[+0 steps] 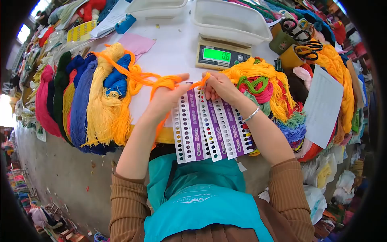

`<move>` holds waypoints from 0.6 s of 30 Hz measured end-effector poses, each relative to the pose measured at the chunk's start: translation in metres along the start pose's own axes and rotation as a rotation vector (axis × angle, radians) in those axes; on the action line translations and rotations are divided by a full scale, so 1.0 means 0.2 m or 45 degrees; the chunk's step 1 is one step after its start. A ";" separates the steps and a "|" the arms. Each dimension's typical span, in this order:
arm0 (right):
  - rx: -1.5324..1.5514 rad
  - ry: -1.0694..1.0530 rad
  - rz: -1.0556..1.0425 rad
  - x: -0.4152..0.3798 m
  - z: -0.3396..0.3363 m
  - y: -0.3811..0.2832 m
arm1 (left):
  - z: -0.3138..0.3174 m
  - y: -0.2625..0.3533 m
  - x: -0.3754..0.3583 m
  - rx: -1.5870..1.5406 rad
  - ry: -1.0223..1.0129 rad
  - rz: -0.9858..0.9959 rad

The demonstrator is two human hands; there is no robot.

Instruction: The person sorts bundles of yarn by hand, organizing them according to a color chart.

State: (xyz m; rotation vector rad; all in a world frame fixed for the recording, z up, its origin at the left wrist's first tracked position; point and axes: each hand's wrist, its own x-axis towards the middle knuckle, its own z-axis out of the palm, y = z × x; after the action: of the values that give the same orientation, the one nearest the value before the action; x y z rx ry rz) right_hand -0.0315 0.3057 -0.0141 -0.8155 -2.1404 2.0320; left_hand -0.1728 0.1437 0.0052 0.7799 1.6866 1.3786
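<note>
Orange embroidery thread (139, 76) is wound over the fingers of my left hand (163, 99), with its thumb and a finger pointing right. From there a strand runs across to my right hand (221, 88), where thumb and fingers pinch it. Below both hands lie white and purple cross-stitch thread cards (195, 129), punched with rows of holes and overhanging the table's front edge. Left of my left hand are a pale yellow skein (102, 105) and a blue bundle (118, 78). A multicoloured thread pile (266, 86) sits beside my right wrist.
A digital scale (221, 54) reading 0.6 stands ahead, near a white plastic bin (231, 22). Scissors (308, 51) stand in cups at the right. A paper sheet (323, 107) lies over thread there. Coloured skeins (48, 101) hang over the left table edge.
</note>
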 end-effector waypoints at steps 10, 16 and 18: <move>-0.157 -0.061 -0.034 0.04 -0.01 0.07 | -0.30 0.03 -0.06 0.167 0.016 -0.020; -0.154 -0.004 0.063 0.04 0.00 0.05 | -0.54 0.16 0.04 0.034 0.193 -0.137; -0.148 -0.003 -0.003 0.05 0.00 0.07 | -0.70 0.22 0.12 -0.050 0.315 -0.184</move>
State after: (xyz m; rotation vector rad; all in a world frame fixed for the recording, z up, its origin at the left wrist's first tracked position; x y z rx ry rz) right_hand -0.0346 0.3100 -0.0310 -0.8241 -2.2774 1.9237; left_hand -0.3083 0.1061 0.0547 0.4692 1.8595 1.4476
